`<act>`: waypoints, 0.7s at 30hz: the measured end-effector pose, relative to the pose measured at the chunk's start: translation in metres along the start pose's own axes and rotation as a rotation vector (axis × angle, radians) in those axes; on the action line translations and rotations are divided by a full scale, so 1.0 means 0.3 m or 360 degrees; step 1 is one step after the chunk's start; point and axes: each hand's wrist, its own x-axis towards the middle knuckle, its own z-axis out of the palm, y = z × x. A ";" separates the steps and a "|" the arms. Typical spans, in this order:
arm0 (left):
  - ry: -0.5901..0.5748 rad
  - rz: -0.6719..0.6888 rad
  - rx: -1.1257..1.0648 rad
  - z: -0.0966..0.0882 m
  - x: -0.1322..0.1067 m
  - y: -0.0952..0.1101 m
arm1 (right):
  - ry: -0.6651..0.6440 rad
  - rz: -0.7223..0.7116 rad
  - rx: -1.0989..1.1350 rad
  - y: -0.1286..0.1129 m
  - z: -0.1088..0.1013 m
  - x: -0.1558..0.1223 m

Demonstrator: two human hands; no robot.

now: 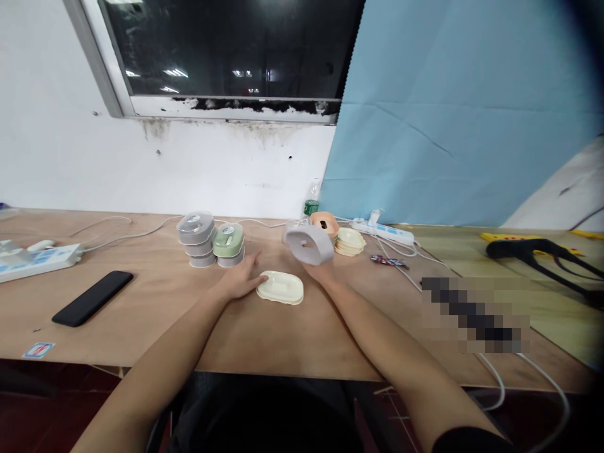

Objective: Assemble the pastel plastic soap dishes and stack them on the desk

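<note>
grey oval shell: matte, tilted | right hand grip closed on it, above cream lid | left hand open, touching lid

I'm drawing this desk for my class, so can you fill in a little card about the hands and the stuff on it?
Left hand: flat on the table, fingers open, beside the cream oval tray
Right hand: holds the grey oval shell up, tilted
Behind the hands: grey boxes and green boxes, stacked
Farther right: orange piece, cream stack
Left side: black phone, white power strip
</note>
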 end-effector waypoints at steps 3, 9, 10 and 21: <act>0.0099 0.0026 -0.0081 -0.002 0.000 0.007 | -0.0209 -0.0308 -0.0109 -0.052 0.020 -0.014; 0.0379 0.0092 -0.0171 -0.014 0.004 0.019 | -0.0440 -0.0733 -0.0144 -0.113 0.029 -0.014; 0.0398 0.0096 -0.0171 -0.016 0.004 0.020 | -0.0377 -0.0734 -0.0112 -0.117 0.024 -0.012; 0.0443 0.0106 -0.0153 -0.012 0.003 0.013 | -0.0179 -0.0622 0.0211 -0.166 -0.031 -0.029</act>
